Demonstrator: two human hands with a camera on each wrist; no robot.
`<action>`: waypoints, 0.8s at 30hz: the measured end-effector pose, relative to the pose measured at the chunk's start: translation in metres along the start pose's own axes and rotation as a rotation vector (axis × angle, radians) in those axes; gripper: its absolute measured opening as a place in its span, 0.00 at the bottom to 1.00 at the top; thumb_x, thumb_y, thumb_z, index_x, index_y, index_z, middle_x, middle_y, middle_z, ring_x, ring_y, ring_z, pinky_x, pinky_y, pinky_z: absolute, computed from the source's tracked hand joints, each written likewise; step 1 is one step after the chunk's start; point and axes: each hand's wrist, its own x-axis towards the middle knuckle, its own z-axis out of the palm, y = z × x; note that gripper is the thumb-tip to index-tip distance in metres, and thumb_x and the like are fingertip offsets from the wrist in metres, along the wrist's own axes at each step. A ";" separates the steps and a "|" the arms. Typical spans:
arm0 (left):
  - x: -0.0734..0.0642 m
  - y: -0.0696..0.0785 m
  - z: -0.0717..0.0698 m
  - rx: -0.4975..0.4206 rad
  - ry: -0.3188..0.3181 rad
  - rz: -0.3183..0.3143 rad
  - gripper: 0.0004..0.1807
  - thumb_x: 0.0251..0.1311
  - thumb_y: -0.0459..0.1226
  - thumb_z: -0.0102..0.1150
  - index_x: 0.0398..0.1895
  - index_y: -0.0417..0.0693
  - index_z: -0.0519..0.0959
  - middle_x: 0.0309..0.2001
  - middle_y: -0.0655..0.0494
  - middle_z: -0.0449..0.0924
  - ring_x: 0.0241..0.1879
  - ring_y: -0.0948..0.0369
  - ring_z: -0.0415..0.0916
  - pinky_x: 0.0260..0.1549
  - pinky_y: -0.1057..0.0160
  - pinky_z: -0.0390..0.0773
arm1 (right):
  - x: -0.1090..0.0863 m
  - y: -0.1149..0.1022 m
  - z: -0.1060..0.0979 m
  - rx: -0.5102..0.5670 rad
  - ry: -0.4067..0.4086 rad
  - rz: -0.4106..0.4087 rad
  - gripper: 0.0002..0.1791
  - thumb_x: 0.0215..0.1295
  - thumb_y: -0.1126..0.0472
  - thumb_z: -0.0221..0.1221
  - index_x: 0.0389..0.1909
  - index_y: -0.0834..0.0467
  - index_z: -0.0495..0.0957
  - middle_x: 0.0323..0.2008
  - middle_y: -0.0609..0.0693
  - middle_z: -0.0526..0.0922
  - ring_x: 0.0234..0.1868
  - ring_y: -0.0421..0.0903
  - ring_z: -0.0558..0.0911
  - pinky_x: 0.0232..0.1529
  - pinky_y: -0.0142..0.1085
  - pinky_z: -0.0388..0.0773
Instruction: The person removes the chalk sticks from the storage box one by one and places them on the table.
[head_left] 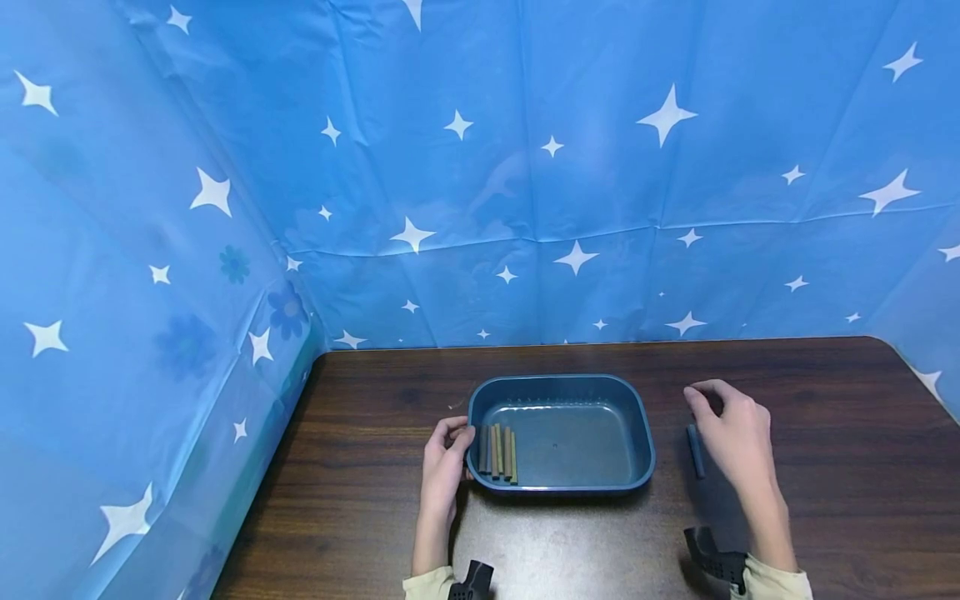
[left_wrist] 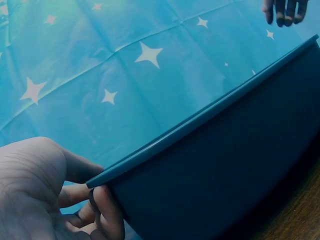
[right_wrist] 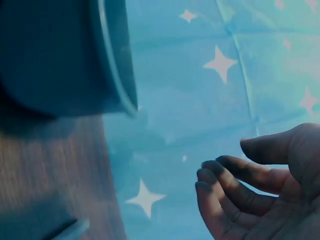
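A blue plastic basin (head_left: 570,479) rests on the table. My left hand (head_left: 444,467) grips its left rim, thumb on top; in the left wrist view that hand (left_wrist: 45,195) has its fingers curled below the rim (left_wrist: 165,137). Several thin sticks (head_left: 498,454), brown and olive, lie side by side at the basin's left end. To the basin's right a dark blue stick (head_left: 696,452) lies on the table. Above that stick hovers my right hand (head_left: 738,433), with bent fingers; the right wrist view shows nothing between its thumb and fingers (right_wrist: 240,192).
The dark wood-grain table (head_left: 360,483) ends at the back against a blue sheet (head_left: 480,192) with white stars. More of this sheet hangs at the left and right sides. A black wrist camera mount (head_left: 716,558) sits on the right wrist, another (head_left: 472,582) on the left.
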 end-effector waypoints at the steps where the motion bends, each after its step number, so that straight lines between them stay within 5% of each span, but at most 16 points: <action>1: 0.000 0.000 0.000 0.000 0.001 0.002 0.19 0.72 0.36 0.57 0.59 0.32 0.75 0.43 0.49 0.76 0.28 0.61 0.71 0.19 0.69 0.73 | 0.000 -0.003 0.001 0.008 0.015 -0.011 0.16 0.78 0.58 0.57 0.50 0.68 0.83 0.31 0.59 0.86 0.26 0.46 0.79 0.28 0.39 0.72; 11: 0.000 0.004 -0.002 -0.005 0.006 -0.009 0.18 0.72 0.35 0.56 0.59 0.31 0.75 0.43 0.50 0.75 0.26 0.61 0.70 0.18 0.69 0.72 | -0.005 -0.035 0.018 0.104 0.047 -0.083 0.12 0.77 0.59 0.59 0.48 0.64 0.85 0.31 0.54 0.87 0.27 0.41 0.79 0.27 0.34 0.73; 24: 0.001 -0.001 -0.002 -0.050 -0.008 -0.011 0.19 0.72 0.34 0.57 0.60 0.30 0.74 0.41 0.51 0.76 0.21 0.64 0.67 0.15 0.70 0.69 | -0.012 -0.057 0.048 0.174 -0.101 -0.106 0.11 0.77 0.61 0.58 0.50 0.62 0.84 0.34 0.52 0.86 0.32 0.47 0.79 0.29 0.37 0.73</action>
